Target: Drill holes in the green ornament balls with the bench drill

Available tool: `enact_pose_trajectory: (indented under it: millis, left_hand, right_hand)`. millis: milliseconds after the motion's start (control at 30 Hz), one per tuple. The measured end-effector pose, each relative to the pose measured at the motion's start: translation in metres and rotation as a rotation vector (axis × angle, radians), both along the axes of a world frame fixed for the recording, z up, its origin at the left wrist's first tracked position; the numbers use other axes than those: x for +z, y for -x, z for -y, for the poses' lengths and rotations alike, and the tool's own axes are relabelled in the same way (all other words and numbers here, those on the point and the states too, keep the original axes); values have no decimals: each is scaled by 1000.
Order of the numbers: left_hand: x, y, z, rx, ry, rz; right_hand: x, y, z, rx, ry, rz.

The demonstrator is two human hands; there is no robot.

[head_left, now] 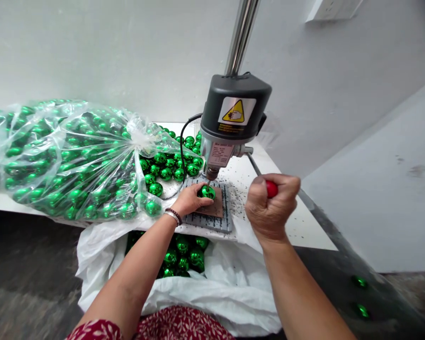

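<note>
My left hand (pixel 190 200) is closed round the side of a shiny green ball (pixel 208 192), thumb in front and fingers behind. The ball rests on a brown board (pixel 212 208) laid over the grey ribbed base (pixel 225 222) of a small drill press (pixel 235 106). Right above the ball is the press's chuck (pixel 211 173), its bit at or very near the ball's top; I cannot tell whether it has gone in. My right hand (pixel 272 205) is wrapped in a fist round the red-knobbed feed lever (pixel 272 189) at the machine's right side.
A clear plastic bag (pixel 102 156) full of green balls lies on the white table (pixel 315 231) at left. Loose balls (pixel 166 174) sit behind the press. Below the table edge, a white sack (pixel 233 283) holds more. Dark shavings dot the tabletop. Two balls (pixel 361 310) lie on the floor.
</note>
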State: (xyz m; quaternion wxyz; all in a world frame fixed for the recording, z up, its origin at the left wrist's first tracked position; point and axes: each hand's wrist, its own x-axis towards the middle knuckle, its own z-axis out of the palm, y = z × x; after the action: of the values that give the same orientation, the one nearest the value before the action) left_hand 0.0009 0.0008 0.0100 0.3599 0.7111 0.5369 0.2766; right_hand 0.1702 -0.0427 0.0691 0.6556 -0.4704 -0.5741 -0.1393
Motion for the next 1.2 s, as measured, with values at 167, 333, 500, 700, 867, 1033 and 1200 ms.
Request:
enact_pose_trajectory:
  millis: [167,333,500,700,867,1033,1200]
  left_hand:
    - [4,-3,1,16,6,-24]
    - [9,1,11,44,-46,-59]
    - [19,34,37,-191,-81,-77]
    - [41,77,34,186,-174,-432]
    - [39,101,14,364,14,-901]
    - [26,108,-1,200,64,-933]
    - [23,107,-9,226,100,-479]
  right_hand:
    - [15,1,-7,9,-15,-36]
    - [71,-1,-26,12,106,-96]
    - [87,1,-27,7,198,-110]
    - [88,6,-22,-22,289,-156]
    - [88,5,-20,4,303,-160]
    - [82,2,-21,28,253,-140]
    - [80,3,-21,41,247,-160]
